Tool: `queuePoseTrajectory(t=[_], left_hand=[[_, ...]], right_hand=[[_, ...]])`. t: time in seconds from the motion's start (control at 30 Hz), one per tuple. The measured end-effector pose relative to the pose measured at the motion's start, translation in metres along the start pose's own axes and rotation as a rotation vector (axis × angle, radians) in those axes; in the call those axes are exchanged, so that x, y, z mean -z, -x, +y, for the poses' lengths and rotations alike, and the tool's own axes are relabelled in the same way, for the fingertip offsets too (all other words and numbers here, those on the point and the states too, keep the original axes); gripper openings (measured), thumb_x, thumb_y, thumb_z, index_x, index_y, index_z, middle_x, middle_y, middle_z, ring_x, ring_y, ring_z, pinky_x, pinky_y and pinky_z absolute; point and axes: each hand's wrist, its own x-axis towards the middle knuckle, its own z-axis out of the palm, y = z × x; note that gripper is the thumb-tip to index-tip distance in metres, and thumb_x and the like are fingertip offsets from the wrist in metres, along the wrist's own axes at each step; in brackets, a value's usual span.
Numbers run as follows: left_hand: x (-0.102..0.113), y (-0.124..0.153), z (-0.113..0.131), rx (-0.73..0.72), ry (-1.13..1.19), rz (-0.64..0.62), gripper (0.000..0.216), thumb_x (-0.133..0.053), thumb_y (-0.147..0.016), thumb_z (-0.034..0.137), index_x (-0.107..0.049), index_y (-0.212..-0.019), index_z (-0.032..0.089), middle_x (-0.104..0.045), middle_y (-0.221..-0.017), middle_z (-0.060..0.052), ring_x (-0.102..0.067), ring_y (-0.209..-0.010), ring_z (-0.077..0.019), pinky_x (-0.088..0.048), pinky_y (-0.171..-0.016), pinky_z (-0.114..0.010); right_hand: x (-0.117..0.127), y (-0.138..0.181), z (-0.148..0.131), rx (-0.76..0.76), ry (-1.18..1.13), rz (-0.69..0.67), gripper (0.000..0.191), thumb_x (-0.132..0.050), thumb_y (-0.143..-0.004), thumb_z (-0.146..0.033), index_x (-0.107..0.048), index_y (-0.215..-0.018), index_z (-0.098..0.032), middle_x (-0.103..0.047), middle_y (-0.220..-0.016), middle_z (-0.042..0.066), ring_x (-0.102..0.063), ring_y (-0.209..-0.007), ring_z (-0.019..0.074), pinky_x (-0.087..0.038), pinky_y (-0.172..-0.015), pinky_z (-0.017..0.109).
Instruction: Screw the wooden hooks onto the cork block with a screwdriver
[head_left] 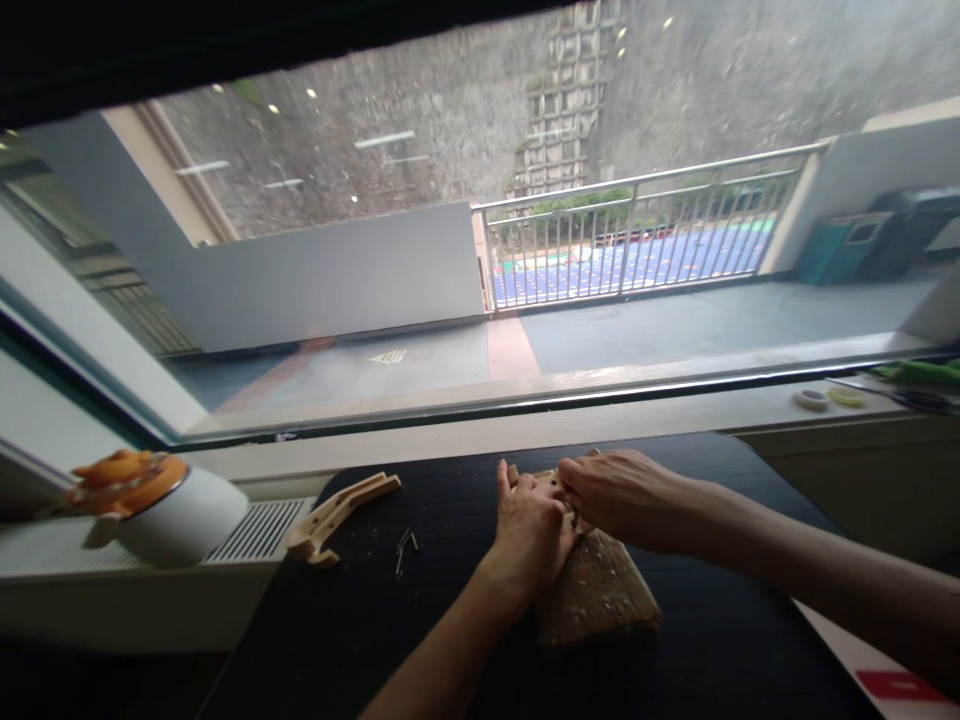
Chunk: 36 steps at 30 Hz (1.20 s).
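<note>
My left hand (529,530) lies on a flat wooden body piece (600,590) on the black table (420,640), its fingers curled over the piece's far end. My right hand (622,497) comes in from the right and pinches at the same far end, fingers pressed together; what they hold is too small to make out. A separate wooden neck part (337,515) lies to the left of my hands. A few small dark screws or nails (405,545) lie between the neck part and my left hand.
A white pot with an orange lid (161,505) stands on the vented sill at left. Rolls of tape (811,399) and green-handled tools (926,375) sit on the windowsill at far right. A large window spans the back, just beyond the table.
</note>
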Motion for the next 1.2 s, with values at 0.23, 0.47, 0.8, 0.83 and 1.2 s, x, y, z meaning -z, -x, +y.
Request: queuePoseTrajectory(t=[0.23, 0.47, 0.8, 0.83, 1.2], left_hand=[[0.001, 0.000, 0.002, 0.004, -0.021, 0.012, 0.016, -0.059, -0.081, 0.030, -0.071, -0.085, 0.021, -0.068, -0.095, -0.005, -0.054, -0.099, -0.0262, -0.013, -0.110, -0.060], [0.002, 0.000, 0.002, -0.002, 0.003, 0.016, 0.019, -0.058, -0.083, 0.036, -0.071, -0.092, 0.024, -0.068, -0.103, -0.003, -0.053, -0.103, -0.0260, -0.011, -0.110, -0.060], [0.005, 0.001, 0.002, -0.005, -0.014, -0.034, 0.017, -0.059, -0.082, 0.032, -0.072, -0.078, 0.022, -0.068, -0.103, -0.003, -0.053, -0.101, -0.0258, -0.011, -0.110, -0.060], [0.005, 0.001, 0.002, -0.005, -0.018, -0.033, 0.018, -0.058, -0.082, 0.033, -0.072, -0.078, 0.022, -0.068, -0.102, -0.003, -0.053, -0.100, -0.0258, -0.012, -0.110, -0.060], [0.011, 0.001, 0.006, 0.009, 0.001, -0.046, 0.016, -0.058, -0.081, 0.030, -0.070, -0.075, 0.021, -0.069, -0.101, -0.003, -0.054, -0.101, -0.0256, -0.012, -0.109, -0.063]], right_hand=[[0.003, -0.013, -0.001, -0.111, 0.025, 0.035, 0.019, -0.043, -0.092, -0.018, -0.058, -0.082, -0.013, -0.065, -0.067, 0.009, -0.064, -0.061, 0.0202, -0.026, -0.046, 0.027], [0.017, 0.000, 0.005, -0.135, -0.039, 0.026, 0.017, -0.051, -0.082, -0.022, -0.059, -0.096, -0.017, -0.072, -0.084, 0.007, -0.068, -0.075, 0.0236, -0.031, -0.053, 0.027], [0.024, 0.001, 0.009, -0.097, -0.047, -0.083, 0.014, -0.053, -0.079, -0.007, -0.064, -0.082, -0.015, -0.072, -0.082, 0.008, -0.068, -0.078, 0.0220, -0.036, -0.058, 0.026], [0.023, 0.002, 0.008, -0.103, -0.043, -0.083, 0.013, -0.054, -0.080, -0.009, -0.064, -0.082, -0.015, -0.072, -0.082, 0.009, -0.068, -0.078, 0.0225, -0.036, -0.058, 0.026], [0.027, -0.001, -0.001, -0.179, -0.013, -0.045, 0.021, -0.047, -0.089, -0.023, -0.065, -0.092, -0.013, -0.073, -0.084, 0.013, -0.069, -0.077, 0.0263, -0.036, -0.055, 0.028]])
